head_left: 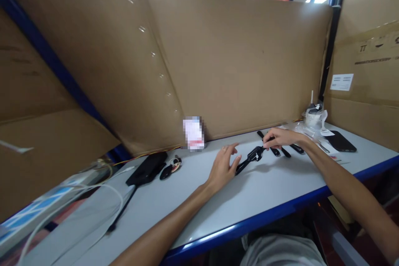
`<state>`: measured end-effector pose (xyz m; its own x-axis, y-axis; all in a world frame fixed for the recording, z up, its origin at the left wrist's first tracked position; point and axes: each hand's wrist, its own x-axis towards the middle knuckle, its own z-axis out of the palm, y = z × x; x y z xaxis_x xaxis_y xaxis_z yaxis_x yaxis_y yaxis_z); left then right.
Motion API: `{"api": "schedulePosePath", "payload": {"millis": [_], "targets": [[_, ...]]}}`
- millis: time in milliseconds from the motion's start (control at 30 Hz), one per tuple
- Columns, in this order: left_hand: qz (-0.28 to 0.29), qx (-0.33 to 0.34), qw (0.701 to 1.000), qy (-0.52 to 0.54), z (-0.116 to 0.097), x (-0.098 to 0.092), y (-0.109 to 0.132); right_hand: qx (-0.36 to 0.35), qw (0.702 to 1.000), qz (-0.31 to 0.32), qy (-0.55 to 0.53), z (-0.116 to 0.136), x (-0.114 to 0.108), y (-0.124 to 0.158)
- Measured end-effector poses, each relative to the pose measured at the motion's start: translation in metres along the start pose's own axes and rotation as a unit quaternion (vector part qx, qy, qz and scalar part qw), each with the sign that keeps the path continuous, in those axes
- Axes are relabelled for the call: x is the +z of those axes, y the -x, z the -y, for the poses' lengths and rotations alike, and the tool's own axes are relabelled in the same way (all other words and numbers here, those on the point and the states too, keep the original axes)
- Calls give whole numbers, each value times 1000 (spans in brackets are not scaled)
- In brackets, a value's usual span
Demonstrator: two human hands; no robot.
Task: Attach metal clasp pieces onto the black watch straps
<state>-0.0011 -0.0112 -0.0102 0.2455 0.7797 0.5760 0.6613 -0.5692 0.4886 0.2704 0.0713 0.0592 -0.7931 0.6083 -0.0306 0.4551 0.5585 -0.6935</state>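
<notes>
My left hand point(225, 165) rests on the grey table point(218, 203), its thumb and fingers pinching the near end of a long black plastic part point(249, 158). My right hand point(280, 138) pinches the far end of the same part, fingers closed on it. Several similar black strips point(282, 150) lie just behind and to the right of my right hand.
A cardboard wall point(218, 62) backs the table. A black pouch point(146, 168) and keys point(171, 168) lie to the left, white cables point(93, 199) at far left. A black phone point(343, 141), plastic bags and a tape roll point(313, 116) sit at right. The blue table edge point(264, 216) runs along the front.
</notes>
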Motion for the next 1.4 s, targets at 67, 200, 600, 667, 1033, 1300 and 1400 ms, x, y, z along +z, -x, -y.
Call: {"api": "schedulePosePath", "payload": {"millis": [67, 200, 600, 667, 1033, 1300, 1400], "targets": [[53, -33, 997, 43, -3, 3, 1, -15, 1000, 2, -16, 6, 7, -4], [166, -98, 967, 167, -5, 11, 2, -37, 999, -17, -37, 12, 13, -8], [164, -142, 964, 153, 5, 17, 0, -14, 996, -87, 10, 11, 26, -20], [130, -145, 972, 130, 7, 18, 0, 4, 979, -186, 87, 9, 34, -25], [53, -190, 972, 125, 16, 25, -1, -44, 833, -418, 360, 36, 77, -25], [59, -157, 984, 63, 17, 25, -2, 11, 903, -268, 335, 40, 103, -33], [78, -151, 985, -12, 10, 22, 0, 37, 904, -247, 347, 35, 107, -36]]}}
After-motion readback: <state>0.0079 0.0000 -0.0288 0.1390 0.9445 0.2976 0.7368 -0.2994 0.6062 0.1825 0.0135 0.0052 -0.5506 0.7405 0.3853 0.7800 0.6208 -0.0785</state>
